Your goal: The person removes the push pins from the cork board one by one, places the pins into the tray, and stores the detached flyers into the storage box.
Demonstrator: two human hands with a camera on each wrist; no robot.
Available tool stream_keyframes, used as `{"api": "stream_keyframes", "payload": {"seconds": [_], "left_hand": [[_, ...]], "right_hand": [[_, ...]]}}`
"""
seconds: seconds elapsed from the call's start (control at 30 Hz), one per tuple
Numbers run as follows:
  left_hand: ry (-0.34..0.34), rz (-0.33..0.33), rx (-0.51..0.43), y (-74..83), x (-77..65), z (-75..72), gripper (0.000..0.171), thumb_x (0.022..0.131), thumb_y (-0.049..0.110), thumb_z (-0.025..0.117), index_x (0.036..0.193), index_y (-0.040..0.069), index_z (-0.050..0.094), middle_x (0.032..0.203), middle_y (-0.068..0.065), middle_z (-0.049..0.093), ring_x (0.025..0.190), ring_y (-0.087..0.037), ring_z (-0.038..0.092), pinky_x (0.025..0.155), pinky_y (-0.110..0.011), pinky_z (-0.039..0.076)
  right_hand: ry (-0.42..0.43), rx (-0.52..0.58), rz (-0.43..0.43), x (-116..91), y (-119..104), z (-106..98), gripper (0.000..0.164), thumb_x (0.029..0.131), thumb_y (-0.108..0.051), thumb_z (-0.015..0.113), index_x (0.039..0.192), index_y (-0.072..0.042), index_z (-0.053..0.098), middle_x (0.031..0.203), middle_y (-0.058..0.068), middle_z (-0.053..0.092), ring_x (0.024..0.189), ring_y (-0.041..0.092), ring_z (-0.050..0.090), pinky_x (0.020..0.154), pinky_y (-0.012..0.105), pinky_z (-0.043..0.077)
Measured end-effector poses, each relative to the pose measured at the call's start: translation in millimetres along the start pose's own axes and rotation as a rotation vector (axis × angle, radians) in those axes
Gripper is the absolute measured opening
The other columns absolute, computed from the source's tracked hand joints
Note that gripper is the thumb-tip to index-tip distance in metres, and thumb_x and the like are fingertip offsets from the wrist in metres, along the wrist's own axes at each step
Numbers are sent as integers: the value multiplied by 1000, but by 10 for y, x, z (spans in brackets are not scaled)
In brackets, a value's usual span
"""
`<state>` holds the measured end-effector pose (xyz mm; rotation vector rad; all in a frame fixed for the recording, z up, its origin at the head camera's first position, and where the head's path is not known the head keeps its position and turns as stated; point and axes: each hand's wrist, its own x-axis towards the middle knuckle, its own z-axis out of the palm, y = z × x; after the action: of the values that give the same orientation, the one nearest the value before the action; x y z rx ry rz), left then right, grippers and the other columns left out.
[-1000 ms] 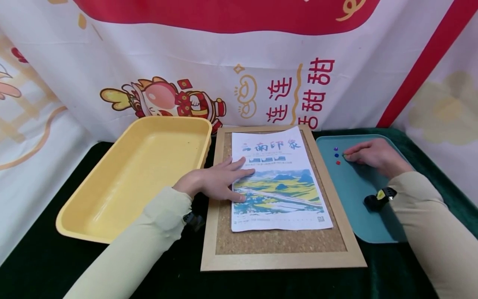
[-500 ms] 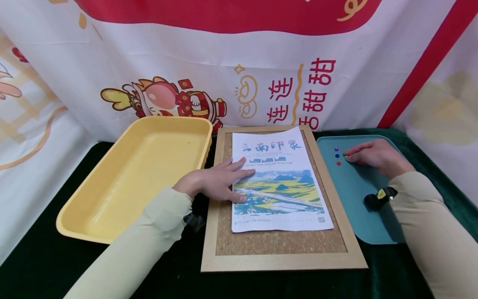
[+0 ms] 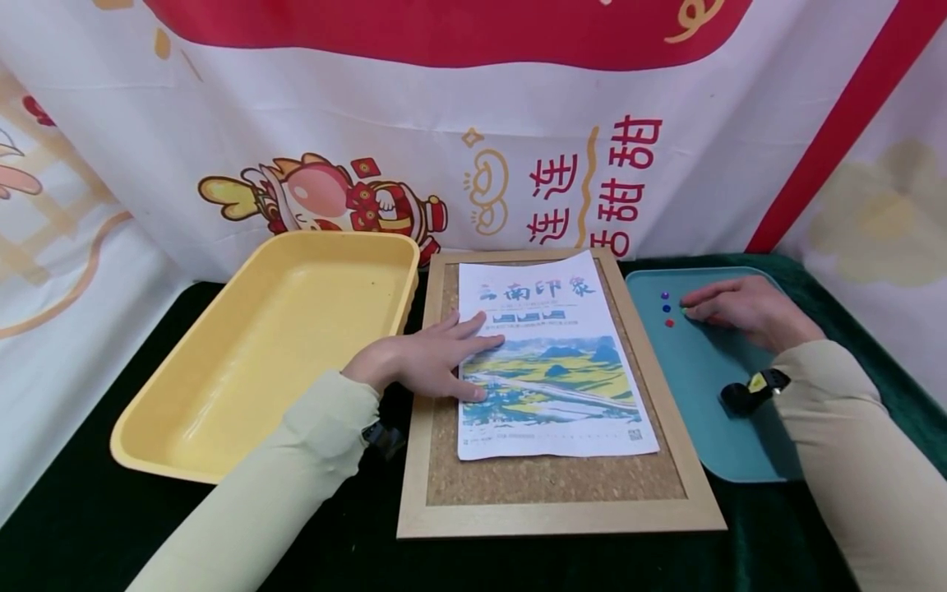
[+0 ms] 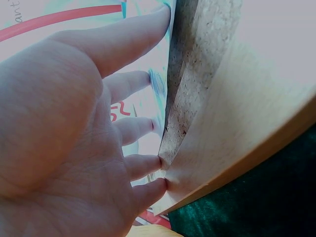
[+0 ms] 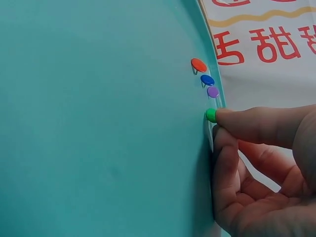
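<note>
My left hand (image 3: 429, 358) lies with spread fingers on a printed landscape poster (image 3: 562, 386), pressing its left side against a wood-framed corkboard (image 3: 555, 485). In the left wrist view the fingertips touch the paper near the frame. Over at the blue-green tray (image 3: 710, 427), my right hand (image 3: 755, 312) pinches a green thumbtack (image 5: 211, 115) between thumb and finger, low at the tray surface. Close beside it are a red thumbtack (image 5: 199, 65), a blue thumbtack (image 5: 207, 80) and a purple thumbtack (image 5: 213, 92), lined up in a row.
A large yellow plastic basin (image 3: 259, 362) stands left of the corkboard. Dark green cloth (image 3: 340, 534) covers the table. A printed white and red curtain (image 3: 333, 107) hangs right behind everything. Each wrist wears a small black camera.
My left hand stays where it was on the poster. The right fingers shift only very slightly at the green thumbtack.
</note>
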<state>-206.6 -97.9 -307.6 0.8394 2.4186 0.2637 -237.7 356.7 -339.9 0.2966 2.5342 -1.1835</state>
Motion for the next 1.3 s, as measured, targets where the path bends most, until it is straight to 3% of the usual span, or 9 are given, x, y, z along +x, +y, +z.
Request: {"api": "stream_keyframes", "payload": {"seconds": [0.3,0.53,0.63,0.7,0.8,0.87,1.0,1.3], "left_hand": [[-1,6,6,-10,-5,-5,82,103,53,64,171,34,22,182,-3,-5,167,-38,-12,134,-62,5],[-3,-1,2,-6,-5,-3,82,103,52,64,171,33,22,182,-3,-6,167,-37,-13,134,-62,5],[-4,7,1,3,-4,-6,82,103,52,64,171,33,22,182,-3,-5,167,-38,-12,134,-62,5],[-6,8,5,13,-12,-11,82,103,52,64,171,32,21,181,-4,-6,167,-38,-12,134,-62,5],[-9,6,8,16,-17,-15,82,103,51,64,171,32,21,181,-4,-5,167,-38,-12,134,-62,5],[-8,3,9,12,-29,-20,82,103,51,64,171,32,21,181,-4,-5,167,-38,-12,134,-62,5],[-6,5,10,1,-29,-20,82,104,51,64,171,32,21,181,-4,-6,167,-38,-12,134,-62,5],[-6,2,17,-11,-10,-11,82,104,51,64,171,32,21,181,-3,-7,167,-38,-13,134,-60,5]], "right_hand": [[-10,21,4,23,27,-25,59,112,-29,55,161,0,42,167,29,32,137,40,41,94,31,49],[-8,60,-14,-15,-49,-22,66,110,-40,57,163,-3,40,166,26,39,134,33,52,85,19,56],[18,56,-28,-69,-154,25,70,108,-44,60,163,-6,41,166,26,39,139,35,51,93,25,57],[33,65,-39,-99,-257,86,71,107,-45,62,163,-7,41,166,24,39,143,37,48,103,36,56],[46,94,-58,-143,-440,200,71,106,-42,64,164,-9,41,167,24,37,146,41,44,115,52,49],[39,119,-73,-165,-578,283,71,106,-40,65,165,-9,39,169,24,34,148,42,44,121,57,44],[1,171,-94,-196,-809,447,74,105,-35,68,166,-9,36,172,23,30,148,41,45,122,57,43],[-60,240,-82,-194,-1042,718,64,106,-23,66,163,-9,42,162,20,46,143,34,53,121,52,45]]}}
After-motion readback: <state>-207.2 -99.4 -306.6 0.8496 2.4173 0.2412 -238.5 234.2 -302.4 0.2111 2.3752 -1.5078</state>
